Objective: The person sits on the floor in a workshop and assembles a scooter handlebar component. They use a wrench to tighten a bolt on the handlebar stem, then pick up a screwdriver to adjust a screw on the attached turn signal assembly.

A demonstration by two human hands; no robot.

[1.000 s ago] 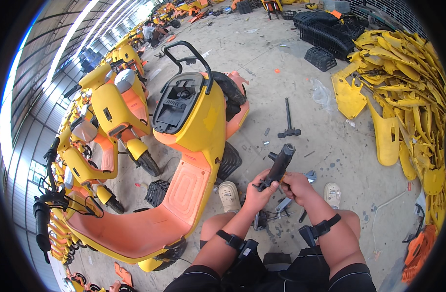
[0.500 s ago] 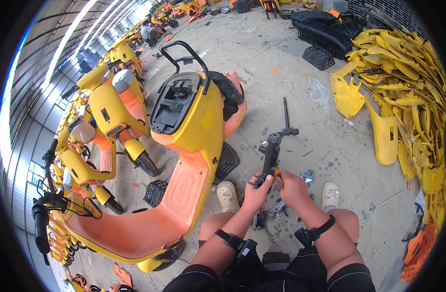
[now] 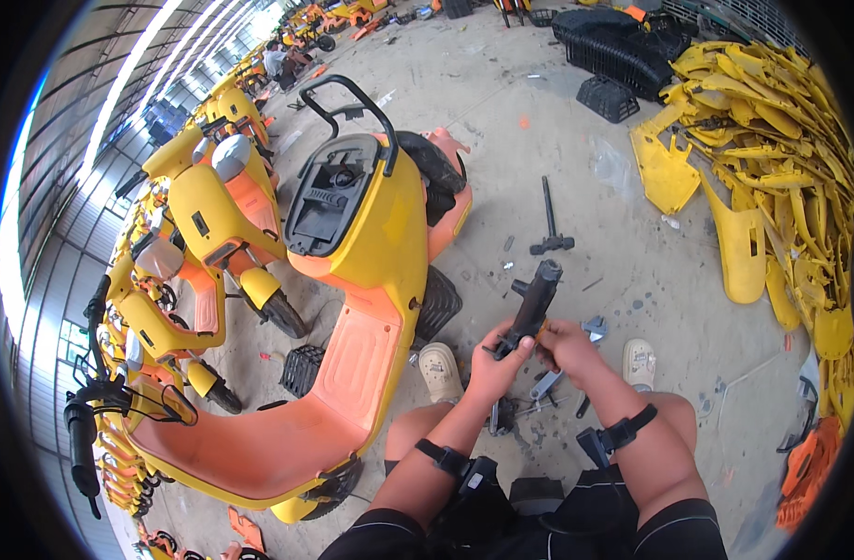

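Between my knees I hold a black tube-shaped part (image 3: 536, 295) with a short stub on its side, its thick end tilted up and away from me. My left hand (image 3: 501, 366) is wrapped round its lower part, thumb on top. At the right side of the same part, my right hand (image 3: 570, 349) has its fingers curled against the lower end, where a bit of orange shows; the fingertips are partly hidden. Beyond the part, a black T-shaped bar (image 3: 550, 217) lies on the floor. Small metal tools (image 3: 544, 385) lie below my hands, and a grey metal tool (image 3: 595, 327) sits beside my right hand.
A yellow and orange scooter (image 3: 352, 345) stands close on my left, with more scooters (image 3: 212, 215) behind it. Yellow body panels (image 3: 772, 159) are heaped at the right. Black baskets (image 3: 613, 56) stand at the back. Small scraps dot the concrete floor.
The black part has tipped, its thick end swinging a little to the right. A gap now shows between it and the T-shaped bar. My right hand has shifted slightly right and down.
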